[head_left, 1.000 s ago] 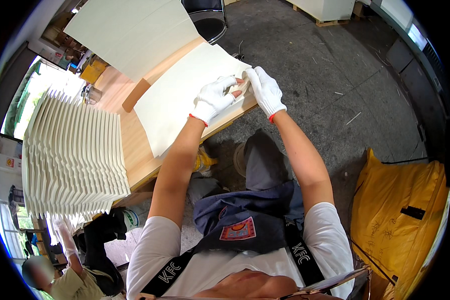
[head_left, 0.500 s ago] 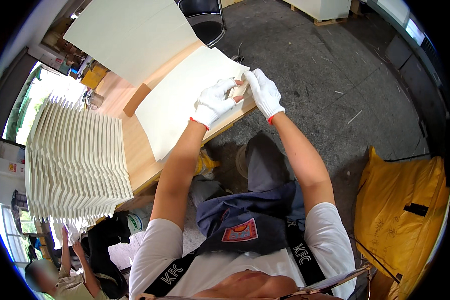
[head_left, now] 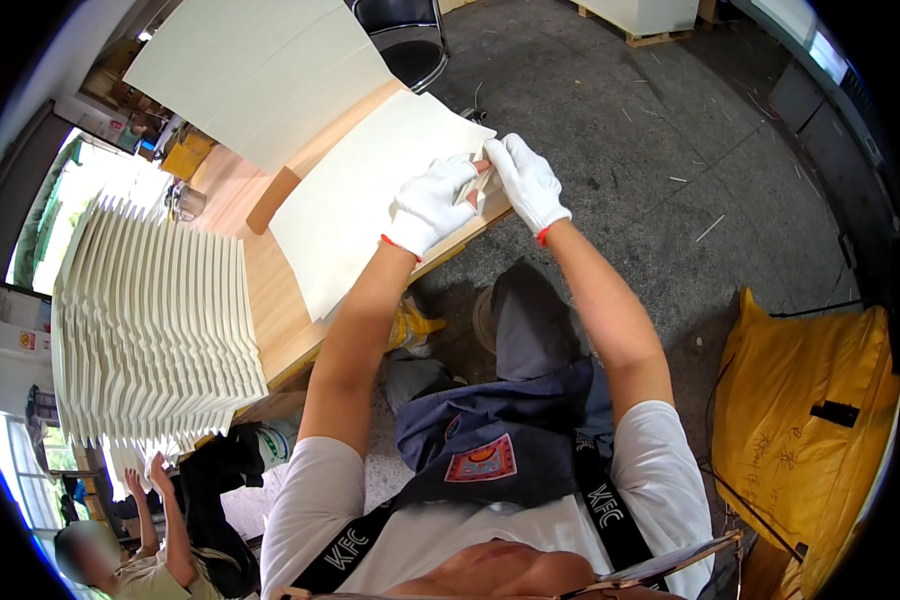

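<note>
A large off-white sheet (head_left: pixel 355 195), like thin card, lies on the wooden table (head_left: pixel 280 325). Both hands meet at its right-hand edge, where a narrow strip stands folded up. My left hand (head_left: pixel 432 203), in a white knit glove with bare thumb and index tips, is curled on that strip, the two tips a little apart. Gloved in white too, my right hand (head_left: pixel 526 182) grips the same edge from the outer side, fingers bent over it. The gloves hide part of the fold and what the fingertips press on.
A tall stack of folded off-white sheets (head_left: pixel 155 325) stands on the left. Behind lie another large board (head_left: pixel 265 75), a brown block (head_left: pixel 272 200) and a metal cup (head_left: pixel 187 203). A black chair (head_left: pixel 410 55) is beyond; a yellow bag (head_left: pixel 805 430) sits right. A co-worker (head_left: pixel 155 550) is lower left.
My hands stay at the sheet's edge, with only slight shifts of the fingers. At the lower left, the co-worker's hands have moved a little to the right, with palms opened more.
</note>
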`<state>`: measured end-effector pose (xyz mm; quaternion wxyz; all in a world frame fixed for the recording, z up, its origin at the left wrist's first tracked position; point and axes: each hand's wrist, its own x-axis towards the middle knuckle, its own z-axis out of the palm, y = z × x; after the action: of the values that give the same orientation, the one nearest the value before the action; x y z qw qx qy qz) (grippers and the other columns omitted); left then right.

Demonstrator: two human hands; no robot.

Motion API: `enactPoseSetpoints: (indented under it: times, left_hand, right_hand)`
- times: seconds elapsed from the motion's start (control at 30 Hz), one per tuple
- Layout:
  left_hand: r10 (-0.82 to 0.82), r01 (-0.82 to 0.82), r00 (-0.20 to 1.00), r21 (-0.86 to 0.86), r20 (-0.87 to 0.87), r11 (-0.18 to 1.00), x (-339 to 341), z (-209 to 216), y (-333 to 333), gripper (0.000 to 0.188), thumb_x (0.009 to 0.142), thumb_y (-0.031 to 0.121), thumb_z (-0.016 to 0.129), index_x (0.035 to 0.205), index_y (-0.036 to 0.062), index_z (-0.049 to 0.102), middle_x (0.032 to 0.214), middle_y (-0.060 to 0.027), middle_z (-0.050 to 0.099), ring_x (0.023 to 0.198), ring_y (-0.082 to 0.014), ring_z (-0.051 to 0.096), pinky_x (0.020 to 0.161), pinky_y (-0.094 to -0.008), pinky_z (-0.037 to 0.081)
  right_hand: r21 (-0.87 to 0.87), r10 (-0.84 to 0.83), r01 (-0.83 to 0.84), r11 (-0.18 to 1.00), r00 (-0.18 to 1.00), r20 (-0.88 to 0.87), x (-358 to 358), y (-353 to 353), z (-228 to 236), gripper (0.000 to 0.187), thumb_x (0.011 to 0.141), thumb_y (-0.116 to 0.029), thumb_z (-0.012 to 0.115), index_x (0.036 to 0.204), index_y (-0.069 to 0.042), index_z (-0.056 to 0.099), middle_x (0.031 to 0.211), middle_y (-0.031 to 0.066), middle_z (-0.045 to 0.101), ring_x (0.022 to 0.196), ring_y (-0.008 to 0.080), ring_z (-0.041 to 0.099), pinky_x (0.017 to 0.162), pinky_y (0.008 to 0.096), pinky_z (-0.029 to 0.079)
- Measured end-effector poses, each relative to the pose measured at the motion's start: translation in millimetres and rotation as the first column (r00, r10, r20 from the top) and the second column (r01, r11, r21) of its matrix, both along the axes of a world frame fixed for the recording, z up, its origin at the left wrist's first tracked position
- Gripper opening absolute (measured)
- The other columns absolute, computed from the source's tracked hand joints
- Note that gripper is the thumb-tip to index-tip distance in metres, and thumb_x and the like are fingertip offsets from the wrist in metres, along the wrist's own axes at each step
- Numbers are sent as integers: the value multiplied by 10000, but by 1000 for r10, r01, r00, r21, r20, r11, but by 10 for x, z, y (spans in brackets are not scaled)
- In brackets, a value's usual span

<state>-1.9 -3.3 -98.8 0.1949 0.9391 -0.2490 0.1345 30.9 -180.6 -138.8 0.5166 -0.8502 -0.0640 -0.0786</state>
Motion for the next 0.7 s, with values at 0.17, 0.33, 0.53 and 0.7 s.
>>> enactPoseSetpoints:
  times: [0.17, 0.33, 0.53, 0.7]
  left_hand:
    - [-41, 22, 983, 109, 176, 994, -31, -68, 29, 449, 819, 190, 632, 1266, 228, 643, 1222, -39, 647, 1079, -272, 634, 881, -362, 555]
    - [8, -39, 974, 135, 224, 990, 0, -159, 92, 322, 838, 224, 648, 1157, 177, 661, 1173, -55, 651, 1034, -294, 635, 848, -381, 552]
    - [154, -170, 983, 170, 100, 971, 210, -119, 91, 294, 877, 275, 643, 1153, 181, 675, 1164, -54, 650, 1025, -314, 627, 829, -412, 545]
    - [175, -191, 979, 163, 106, 968, 334, -163, 60, 285, 887, 289, 642, 1151, 189, 680, 1172, -61, 657, 1075, -298, 624, 871, -414, 530]
  right_hand:
    - [-158, -89, 99, 983, 994, 69, -39, -332, 83, 478, 1001, -541, 452, 985, -85, 596, 919, 220, 684, 882, 412, 666, 775, 489, 493]
    - [-459, 167, -44, 887, 959, 230, 18, -354, -144, 476, 973, -552, 503, 939, -94, 627, 867, 183, 682, 823, 370, 674, 762, 468, 516]
    - [-528, 250, -61, 847, 923, 294, 5, -329, 32, 397, 964, -487, 543, 898, -108, 644, 860, 149, 675, 810, 344, 673, 710, 466, 522]
    - [-584, 299, -37, 811, 884, 359, 146, -310, 55, 383, 972, -492, 524, 973, -127, 644, 874, 152, 678, 821, 366, 672, 732, 471, 522]
